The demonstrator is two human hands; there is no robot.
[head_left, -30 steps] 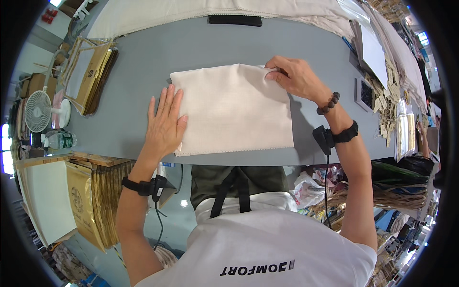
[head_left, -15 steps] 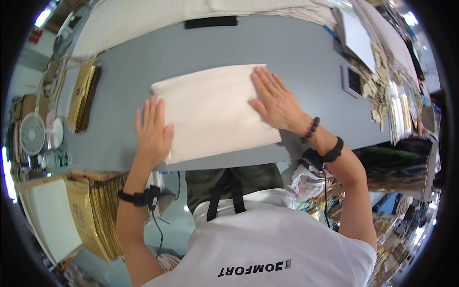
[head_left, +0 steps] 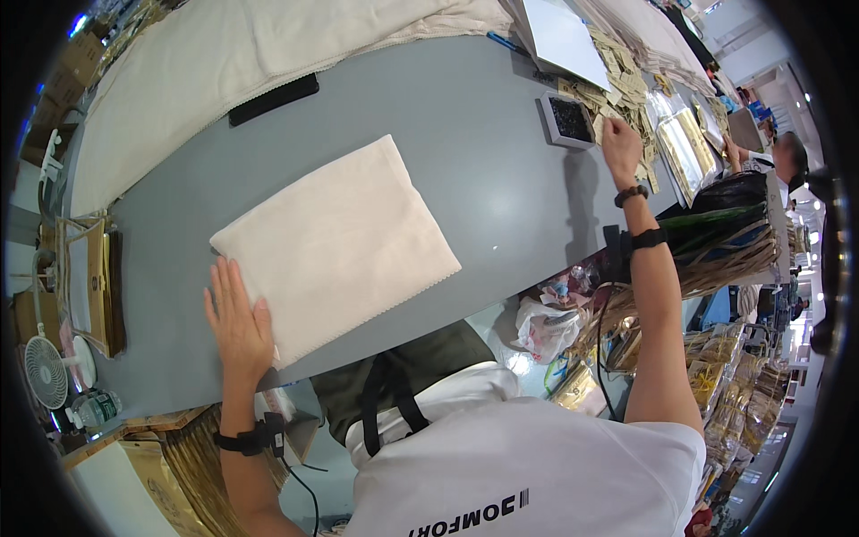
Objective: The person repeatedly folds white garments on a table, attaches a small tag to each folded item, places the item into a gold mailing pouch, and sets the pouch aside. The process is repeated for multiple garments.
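Observation:
A folded piece of cream fabric [head_left: 340, 251] lies flat and tilted on the grey table [head_left: 501, 197]. My left hand [head_left: 240, 327] is open, its fingers spread along the fabric's left edge, with the fingertips by its far left corner. Far to the right, my right hand [head_left: 622, 152] is closed in a pinch at the near edge of a heap of small beige tags [head_left: 631, 80]. Whatever its fingers hold is hard to make out among the tags. Just left of that hand sits a small grey box [head_left: 548, 121] of tiny black pieces.
A large cream cloth [head_left: 224, 45] covers the far side, with a flat black object [head_left: 273, 100] at its edge. Beside the tags are a white board [head_left: 568, 45], a blue pen [head_left: 503, 40] and shiny packages [head_left: 684, 152]. A fan [head_left: 45, 371] and bottle [head_left: 97, 409] are left; another person [head_left: 778, 166] is right.
My right hand has left the fabric and moved right to the tag heap, its fingers closing. My left hand stays by the fabric's edge. The whole view has turned toward the right.

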